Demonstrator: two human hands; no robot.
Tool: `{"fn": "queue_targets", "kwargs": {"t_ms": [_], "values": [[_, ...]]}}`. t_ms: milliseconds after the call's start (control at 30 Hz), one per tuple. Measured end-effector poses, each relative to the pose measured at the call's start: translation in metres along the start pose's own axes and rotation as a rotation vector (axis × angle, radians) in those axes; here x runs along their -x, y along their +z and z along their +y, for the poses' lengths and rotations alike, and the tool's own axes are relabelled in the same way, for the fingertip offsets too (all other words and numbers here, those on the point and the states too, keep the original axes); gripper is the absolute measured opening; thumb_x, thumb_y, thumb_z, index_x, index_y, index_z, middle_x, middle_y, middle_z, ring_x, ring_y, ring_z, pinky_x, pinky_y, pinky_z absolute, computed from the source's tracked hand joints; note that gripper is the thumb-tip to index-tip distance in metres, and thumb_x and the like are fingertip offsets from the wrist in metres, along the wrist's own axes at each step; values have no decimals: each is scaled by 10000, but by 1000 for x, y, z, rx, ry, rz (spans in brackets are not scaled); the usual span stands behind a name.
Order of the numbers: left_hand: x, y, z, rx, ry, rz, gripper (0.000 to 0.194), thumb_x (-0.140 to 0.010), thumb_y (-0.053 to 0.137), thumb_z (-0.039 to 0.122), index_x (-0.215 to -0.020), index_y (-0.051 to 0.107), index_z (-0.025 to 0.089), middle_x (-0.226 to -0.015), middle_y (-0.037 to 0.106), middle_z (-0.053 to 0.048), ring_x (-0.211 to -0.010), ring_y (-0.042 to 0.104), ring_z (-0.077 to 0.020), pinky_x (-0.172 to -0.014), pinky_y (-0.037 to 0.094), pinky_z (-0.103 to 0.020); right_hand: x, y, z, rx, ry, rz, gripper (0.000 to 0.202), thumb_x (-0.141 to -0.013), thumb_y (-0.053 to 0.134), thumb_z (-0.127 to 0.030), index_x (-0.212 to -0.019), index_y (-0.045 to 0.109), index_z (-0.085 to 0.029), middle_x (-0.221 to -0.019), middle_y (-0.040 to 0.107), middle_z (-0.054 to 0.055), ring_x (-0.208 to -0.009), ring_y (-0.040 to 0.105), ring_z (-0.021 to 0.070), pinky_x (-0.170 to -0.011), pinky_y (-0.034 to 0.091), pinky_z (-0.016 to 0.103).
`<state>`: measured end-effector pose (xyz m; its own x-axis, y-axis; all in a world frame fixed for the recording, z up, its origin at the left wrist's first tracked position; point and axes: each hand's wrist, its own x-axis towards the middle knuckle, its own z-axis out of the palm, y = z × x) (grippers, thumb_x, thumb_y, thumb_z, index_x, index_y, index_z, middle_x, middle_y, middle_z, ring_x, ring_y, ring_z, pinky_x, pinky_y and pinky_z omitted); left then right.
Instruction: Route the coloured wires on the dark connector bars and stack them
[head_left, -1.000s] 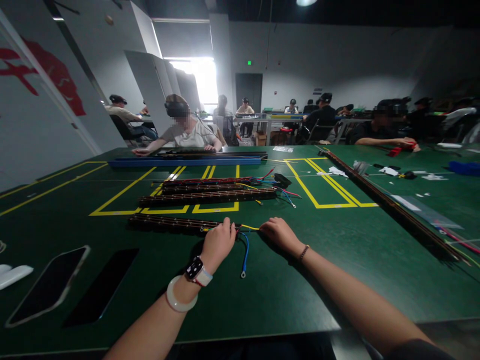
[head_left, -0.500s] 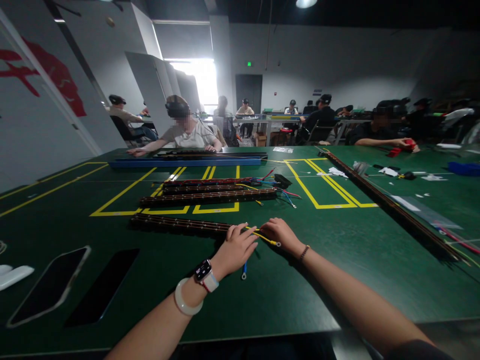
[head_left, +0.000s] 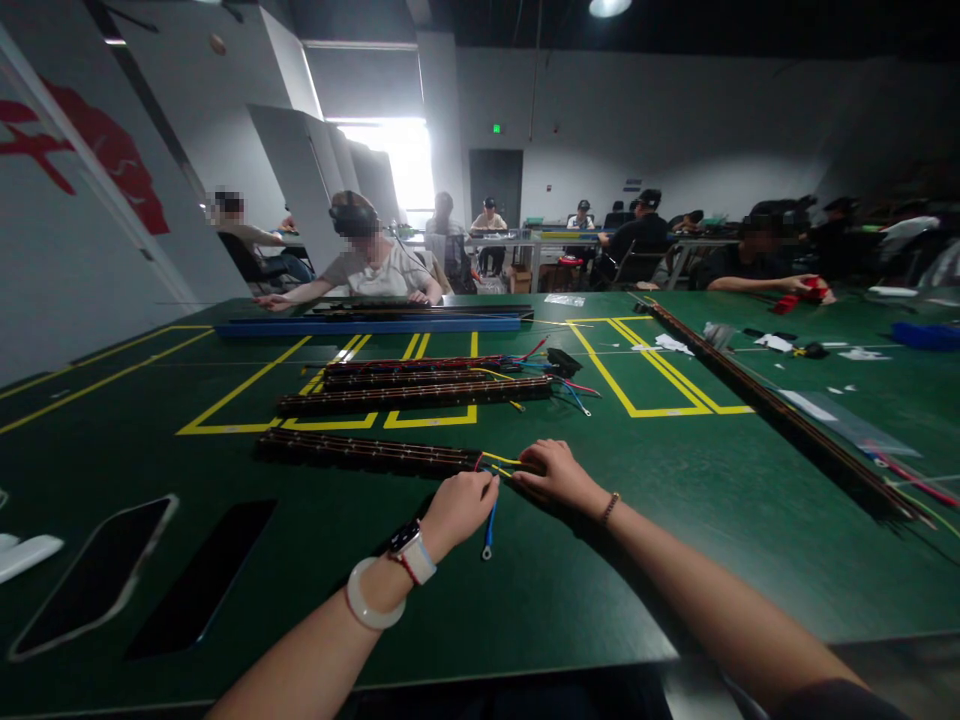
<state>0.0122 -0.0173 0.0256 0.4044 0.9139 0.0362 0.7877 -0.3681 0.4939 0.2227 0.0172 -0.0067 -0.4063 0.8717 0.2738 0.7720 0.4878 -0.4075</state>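
A long dark bar bundle (head_left: 367, 448) with light dots along its length lies in front of me, its wire end beside my hands. My left hand (head_left: 463, 512) is closed in a pinch at that end; what lies between its fingertips is hidden. Below those fingertips a blue wire (head_left: 490, 525) with a metal ring terminal points toward me. Yellow wires (head_left: 501, 459) run from the bundle's end to my right hand (head_left: 556, 476), whose fingers are curled over them. A short piece of red wire (head_left: 478, 461) shows at the bundle's end.
Several similar bundles (head_left: 420, 393) with loose coloured wires lie farther back over yellow tape. A long bar (head_left: 780, 410) runs diagonally at right. Two phones (head_left: 97, 575) lie at near left. A co-worker (head_left: 375, 262) sits across the green table (head_left: 600, 600), behind a blue tray (head_left: 375, 326).
My left hand has gone from spread fingers over the bundle's end to a pinch slightly nearer me. My right fingers now cover the yellow wire's ring end, which was showing before.
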Motion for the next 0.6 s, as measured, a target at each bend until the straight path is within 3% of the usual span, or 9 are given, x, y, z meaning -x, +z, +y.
{"fn": "queue_targets", "kwargs": {"t_ms": [133, 333, 467, 600], "values": [[0, 1, 0, 145, -68, -10, 342, -927, 395, 363, -700, 569, 175, -691, 632, -49, -581, 589, -155, -579, 384, -250, 2, 4, -6, -48, 37, -65, 323, -755, 736, -448, -907, 651, -175, -891, 669, 31, -878, 587, 192, -851, 351, 340], [-6, 11, -5, 730, -274, -268, 279, -895, 467, 431, -821, 482, 163, -616, 582, 15, -434, 553, -106, -444, 391, -210, 2, 6, -12, -51, 74, -70, 90, -832, 638, -234, -888, 669, -170, -879, 680, 44, -855, 598, 183, -813, 366, 313], [-4, 11, -2, 1089, -276, -316, 276, -861, 565, 410, -883, 506, 141, -691, 619, -25, -654, 652, -142, -649, 492, -264, 4, 6, -14, -23, 23, -40, 79, -823, 639, -194, -892, 663, -164, -870, 674, 50, -851, 600, 178, -790, 381, 292], [-2, 12, 0, 1341, -269, -297, 273, -796, 671, 335, -932, 536, 140, -846, 630, -55, -839, 650, -175, -796, 479, -309, 6, 7, -19, -16, 0, -33, 72, -849, 597, -143, -910, 630, -162, -887, 674, 43, -824, 606, 155, -742, 396, 254]]}}
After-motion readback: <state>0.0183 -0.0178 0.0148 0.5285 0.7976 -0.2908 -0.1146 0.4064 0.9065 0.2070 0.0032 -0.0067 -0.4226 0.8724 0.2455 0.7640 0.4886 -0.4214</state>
